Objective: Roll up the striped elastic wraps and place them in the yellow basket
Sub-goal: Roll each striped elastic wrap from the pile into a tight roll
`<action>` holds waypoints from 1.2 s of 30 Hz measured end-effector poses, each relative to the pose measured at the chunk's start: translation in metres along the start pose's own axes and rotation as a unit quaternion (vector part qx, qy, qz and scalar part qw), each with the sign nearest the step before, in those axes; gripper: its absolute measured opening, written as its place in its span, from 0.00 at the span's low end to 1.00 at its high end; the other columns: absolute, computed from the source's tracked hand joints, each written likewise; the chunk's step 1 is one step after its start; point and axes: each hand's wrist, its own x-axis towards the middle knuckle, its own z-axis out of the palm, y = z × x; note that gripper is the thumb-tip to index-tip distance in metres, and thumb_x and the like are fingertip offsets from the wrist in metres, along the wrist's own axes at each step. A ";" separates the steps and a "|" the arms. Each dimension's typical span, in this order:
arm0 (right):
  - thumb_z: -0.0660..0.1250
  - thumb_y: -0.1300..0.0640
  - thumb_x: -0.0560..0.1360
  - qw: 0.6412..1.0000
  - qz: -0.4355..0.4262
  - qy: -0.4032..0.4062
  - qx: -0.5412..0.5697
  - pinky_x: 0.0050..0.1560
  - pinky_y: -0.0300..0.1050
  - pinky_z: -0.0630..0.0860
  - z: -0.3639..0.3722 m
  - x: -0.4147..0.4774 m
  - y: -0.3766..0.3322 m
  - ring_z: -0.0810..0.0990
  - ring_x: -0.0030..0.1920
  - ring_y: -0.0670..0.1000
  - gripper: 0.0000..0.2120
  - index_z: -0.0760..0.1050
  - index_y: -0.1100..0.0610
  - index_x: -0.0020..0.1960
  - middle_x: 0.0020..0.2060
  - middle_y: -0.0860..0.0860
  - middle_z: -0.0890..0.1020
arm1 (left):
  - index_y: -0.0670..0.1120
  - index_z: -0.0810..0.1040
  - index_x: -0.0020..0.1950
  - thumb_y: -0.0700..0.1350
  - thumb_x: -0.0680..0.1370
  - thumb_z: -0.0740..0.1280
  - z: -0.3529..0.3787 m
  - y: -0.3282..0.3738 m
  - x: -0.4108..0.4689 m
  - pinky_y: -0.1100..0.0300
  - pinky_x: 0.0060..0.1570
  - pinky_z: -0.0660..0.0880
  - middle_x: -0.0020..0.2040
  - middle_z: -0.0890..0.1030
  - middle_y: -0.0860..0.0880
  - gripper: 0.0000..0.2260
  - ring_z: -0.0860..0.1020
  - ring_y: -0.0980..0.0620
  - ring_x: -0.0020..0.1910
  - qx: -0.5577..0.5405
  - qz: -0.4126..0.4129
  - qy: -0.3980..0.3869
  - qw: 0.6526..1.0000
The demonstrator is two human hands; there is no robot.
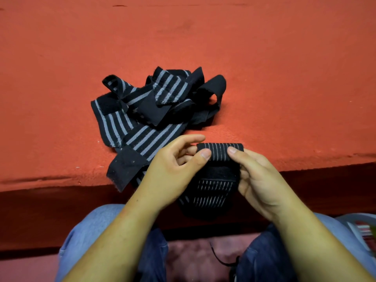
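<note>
Person sits at the near edge of the red surface [264, 58]. Both hands work one striped wrap [220, 152] just off that edge, over the lap: left hand [173, 169] and right hand [258, 180] each pinch an end of the started roll w/ thumb on top, fingers behind; loose tail hangs down btwn the wrists. Rest of the wraps [150, 106] sit in a tangled heap near the edge, left of center, one end drooping over it. Yellow basket not in view. Fabric looks light, soft, stretchy, so roll prob. springs loose unless held tight at both ends; black velcro-like patch should lock it.
</note>
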 end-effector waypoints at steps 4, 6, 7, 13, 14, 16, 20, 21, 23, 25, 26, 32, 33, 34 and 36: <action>0.65 0.54 0.78 1.000 -0.011 -0.012 -0.027 0.53 0.43 0.83 -0.002 -0.001 0.000 0.87 0.55 0.53 0.15 0.82 0.60 0.60 0.54 0.58 0.88 | 0.52 0.84 0.61 0.43 0.79 0.74 0.000 -0.001 0.000 0.68 0.49 0.77 0.41 0.82 0.59 0.11 0.80 0.61 0.43 -0.015 -0.001 -0.005 1.000; 0.66 0.51 0.80 0.998 -0.015 -0.004 -0.060 0.60 0.49 0.82 -0.004 0.001 0.004 0.86 0.58 0.55 0.16 0.81 0.59 0.62 0.56 0.57 0.87 | 0.51 0.84 0.61 0.42 0.78 0.74 0.000 0.000 0.000 0.69 0.49 0.77 0.42 0.84 0.58 0.12 0.82 0.60 0.43 -0.013 0.004 -0.004 1.000; 0.66 0.47 0.82 0.996 -0.021 0.002 -0.089 0.64 0.55 0.80 -0.005 0.002 0.006 0.85 0.61 0.56 0.17 0.81 0.57 0.63 0.58 0.57 0.87 | 0.51 0.84 0.61 0.42 0.78 0.74 0.000 0.000 0.000 0.68 0.49 0.77 0.43 0.85 0.57 0.12 0.83 0.59 0.44 -0.011 0.006 -0.004 1.000; 0.66 0.42 0.82 0.982 -0.076 0.027 -0.173 0.60 0.55 0.79 -0.006 0.005 0.010 0.86 0.55 0.51 0.16 0.83 0.52 0.58 0.53 0.53 0.88 | 0.51 0.84 0.62 0.41 0.78 0.75 0.001 0.000 -0.001 0.66 0.51 0.79 0.50 0.88 0.52 0.13 0.86 0.54 0.48 -0.029 -0.007 -0.012 0.999; 0.66 0.44 0.81 0.981 -0.085 0.030 -0.169 0.57 0.51 0.79 -0.006 0.005 0.009 0.86 0.53 0.50 0.15 0.82 0.54 0.56 0.52 0.52 0.88 | 0.51 0.84 0.61 0.41 0.78 0.75 0.001 0.000 0.000 0.65 0.52 0.79 0.50 0.88 0.52 0.13 0.86 0.51 0.50 -0.031 -0.008 -0.015 0.999; 0.65 0.47 0.80 0.981 -0.095 0.028 -0.168 0.54 0.46 0.78 -0.006 0.004 0.008 0.86 0.52 0.48 0.13 0.82 0.54 0.56 0.50 0.51 0.88 | 0.50 0.84 0.61 0.41 0.78 0.75 0.001 -0.001 0.000 0.63 0.54 0.80 0.51 0.88 0.51 0.12 0.86 0.47 0.52 -0.031 -0.004 -0.023 0.999; 0.66 0.46 0.79 0.985 -0.082 0.028 -0.149 0.58 0.51 0.80 -0.004 0.002 0.006 0.87 0.55 0.53 0.15 0.82 0.56 0.57 0.53 0.55 0.88 | 0.49 0.85 0.60 0.41 0.78 0.74 0.000 -0.002 0.000 0.58 0.56 0.81 0.51 0.88 0.50 0.11 0.85 0.43 0.53 -0.029 0.004 -0.029 0.999; 0.66 0.46 0.80 0.987 -0.073 0.027 -0.138 0.61 0.56 0.80 -0.004 0.002 0.006 0.86 0.57 0.56 0.16 0.82 0.57 0.59 0.54 0.56 0.88 | 0.49 0.85 0.60 0.41 0.78 0.74 0.000 -0.002 0.001 0.56 0.57 0.82 0.52 0.87 0.49 0.11 0.85 0.42 0.53 -0.029 0.005 -0.028 0.999; 0.66 0.46 0.81 0.991 -0.056 0.027 -0.121 0.66 0.62 0.78 -0.003 0.002 0.005 0.85 0.60 0.60 0.18 0.81 0.58 0.61 0.56 0.59 0.87 | 0.49 0.85 0.60 0.41 0.78 0.74 0.000 -0.002 0.000 0.53 0.59 0.82 0.52 0.87 0.47 0.11 0.85 0.42 0.53 -0.029 0.011 -0.024 0.999; 0.66 0.45 0.81 0.993 -0.045 0.027 -0.107 0.67 0.62 0.77 -0.002 0.002 0.005 0.85 0.60 0.61 0.19 0.81 0.59 0.62 0.57 0.59 0.87 | 0.50 0.85 0.59 0.41 0.79 0.74 0.000 -0.001 0.000 0.55 0.58 0.82 0.53 0.87 0.48 0.11 0.85 0.42 0.52 -0.029 0.021 -0.019 0.999; 0.66 0.44 0.81 0.994 -0.040 0.029 -0.100 0.67 0.61 0.78 -0.001 0.001 0.004 0.85 0.60 0.60 0.20 0.81 0.59 0.62 0.57 0.59 0.87 | 0.50 0.85 0.59 0.40 0.79 0.74 0.000 0.000 0.000 0.55 0.58 0.82 0.53 0.87 0.49 0.10 0.85 0.44 0.52 -0.030 0.026 -0.017 0.999; 0.61 0.41 0.80 0.998 0.020 -0.001 -0.067 0.69 0.55 0.76 0.001 -0.001 0.001 0.85 0.62 0.56 0.26 0.81 0.59 0.66 0.59 0.57 0.86 | 0.55 0.84 0.59 0.42 0.78 0.74 -0.001 0.002 0.000 0.58 0.58 0.80 0.53 0.86 0.55 0.12 0.86 0.51 0.51 -0.007 0.049 0.006 0.999; 0.60 0.40 0.81 0.997 0.028 -0.008 -0.066 0.68 0.54 0.76 0.001 -0.002 0.001 0.84 0.63 0.55 0.27 0.80 0.59 0.67 0.60 0.57 0.86 | 0.56 0.83 0.59 0.42 0.79 0.74 -0.001 0.002 0.000 0.59 0.57 0.80 0.53 0.86 0.54 0.12 0.85 0.51 0.51 -0.007 0.051 0.008 0.999; 0.59 0.40 0.80 0.997 0.035 -0.014 -0.063 0.67 0.53 0.77 0.002 -0.002 0.000 0.84 0.63 0.55 0.28 0.80 0.59 0.67 0.60 0.57 0.86 | 0.56 0.83 0.59 0.42 0.78 0.74 -0.002 0.003 0.000 0.58 0.56 0.80 0.53 0.86 0.54 0.13 0.85 0.51 0.51 -0.005 0.052 0.009 0.999; 0.58 0.38 0.79 0.997 0.045 -0.017 -0.053 0.64 0.47 0.80 0.004 -0.003 -0.001 0.85 0.62 0.53 0.28 0.81 0.58 0.65 0.58 0.55 0.87 | 0.57 0.83 0.59 0.42 0.78 0.75 -0.002 0.003 -0.001 0.58 0.55 0.80 0.52 0.86 0.54 0.13 0.85 0.53 0.50 0.009 0.057 0.013 0.998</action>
